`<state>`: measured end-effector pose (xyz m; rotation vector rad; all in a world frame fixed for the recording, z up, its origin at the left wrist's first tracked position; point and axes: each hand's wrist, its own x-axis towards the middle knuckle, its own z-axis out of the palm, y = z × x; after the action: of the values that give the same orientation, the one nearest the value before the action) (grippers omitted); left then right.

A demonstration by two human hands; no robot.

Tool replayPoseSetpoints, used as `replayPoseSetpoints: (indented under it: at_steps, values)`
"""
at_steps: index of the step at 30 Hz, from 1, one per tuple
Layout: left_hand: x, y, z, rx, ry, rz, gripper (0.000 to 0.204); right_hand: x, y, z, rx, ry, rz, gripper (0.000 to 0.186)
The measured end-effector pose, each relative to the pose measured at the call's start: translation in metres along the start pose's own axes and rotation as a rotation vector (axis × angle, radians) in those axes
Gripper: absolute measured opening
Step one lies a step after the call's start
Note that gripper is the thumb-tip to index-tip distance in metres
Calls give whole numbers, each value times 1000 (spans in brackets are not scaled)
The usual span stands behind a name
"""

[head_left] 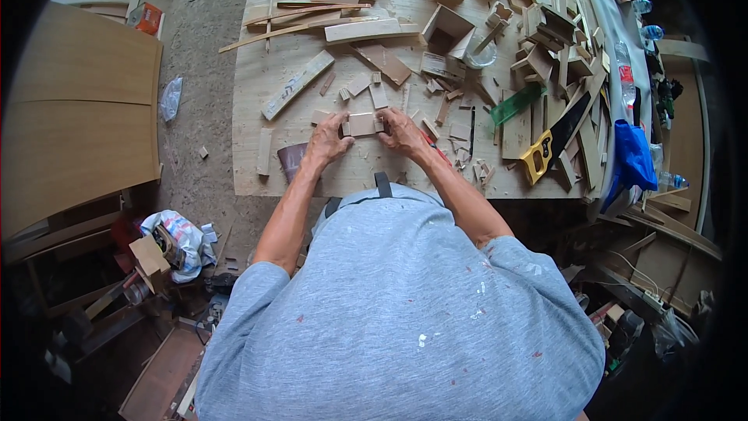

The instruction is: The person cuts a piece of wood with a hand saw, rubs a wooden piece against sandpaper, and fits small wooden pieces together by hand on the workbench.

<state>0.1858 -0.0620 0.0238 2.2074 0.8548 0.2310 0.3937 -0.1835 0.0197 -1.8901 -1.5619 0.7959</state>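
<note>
Between my hands sits a small pale wooden block (362, 124), low over the workbench (296, 129). My left hand (329, 140) is closed on its left end and my right hand (400, 132) grips the right end. Darker pieces show at both ends beside my fingertips; I cannot tell whether they are joined to the block. Just beyond it lie thin wood pieces (379, 96) and small offcuts (359, 83). A piece of brown sandpaper (293, 160) curls beside my left forearm. Something red (442, 153) lies partly hidden by my right forearm.
At the right, a yellow-handled handsaw (538, 157) rests on piled wood scraps (584, 144). An open wooden box (449, 29) and a clear plastic cup (480, 53) stand farther back. Long strips (312, 22) and a pale plank (298, 84) lie at the left.
</note>
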Motion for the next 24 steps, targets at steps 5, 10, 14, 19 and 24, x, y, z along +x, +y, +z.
replayPoseSetpoints:
  at_steps: [5, 10, 14, 19, 24]
  values:
    - [0, 1, -3, -42, -23, -13, 69, -1, 1, 1, 10, 8, 0, 49]
    - [-5, 2, -5, -72, -6, -10, 72, -4, 0, 0, 40, 4, 22, 50]
    - [-8, 5, -9, -134, -20, -76, 72, -6, -2, -1, 51, 19, 8, 54]
    - [-11, 15, -15, -216, -59, -204, 68, -8, -3, -3, 70, 45, 10, 58]
    - [-11, 12, -10, -294, 40, -291, 62, -11, -9, -8, 168, 15, 41, 58]
